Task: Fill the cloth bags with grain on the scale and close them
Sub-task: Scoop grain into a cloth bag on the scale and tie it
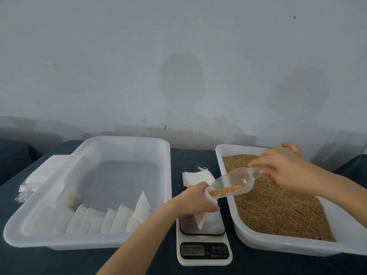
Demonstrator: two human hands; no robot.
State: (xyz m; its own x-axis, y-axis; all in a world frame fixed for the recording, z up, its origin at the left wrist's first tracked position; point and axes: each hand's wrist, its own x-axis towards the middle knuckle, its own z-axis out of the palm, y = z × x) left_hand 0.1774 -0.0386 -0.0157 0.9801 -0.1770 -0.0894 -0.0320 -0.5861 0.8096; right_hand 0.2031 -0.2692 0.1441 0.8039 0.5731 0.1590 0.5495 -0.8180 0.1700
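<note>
at lower centre of the frame, over the scale (204,262), the left hand (195,199) gripped the mouth of the cloth bag (201,221) while the right hand (286,167) pinched the handle of the tilted scoop (233,180), and a slack opening risked grain (226,190) spilling onto the plate and skewing the reading.

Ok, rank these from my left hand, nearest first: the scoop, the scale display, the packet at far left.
1. Scoop, just right of the left hand.
2. Scale display, toward the viewer.
3. Packet, far off to the left.
</note>
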